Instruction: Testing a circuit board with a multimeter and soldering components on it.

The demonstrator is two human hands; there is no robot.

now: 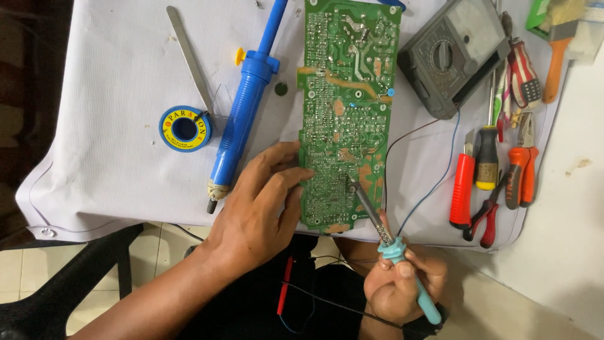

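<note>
Left hand (261, 201): fingers spread loosely, fingertips pressed on the circuit board's left edge, grasping nothing.
Right hand (402, 283): closed around the soldering iron's (402, 261) teal handle, off the table's near edge.
Iron tip: touching the board's near end, just right of the left fingertips.
Circuit board (346, 94): green, lying lengthwise mid-table, between both hands.
Beside it: blue desoldering pump (245, 107) left, meter (450, 53) right.

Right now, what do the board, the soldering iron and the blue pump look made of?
Board: green laminate, probably fibreglass, matte, with copper-brown patches. Soldering iron: dull grey metal shaft, pale blue handle, likely plastic, held by the right hand. Pump: glossy blue plastic.
</note>
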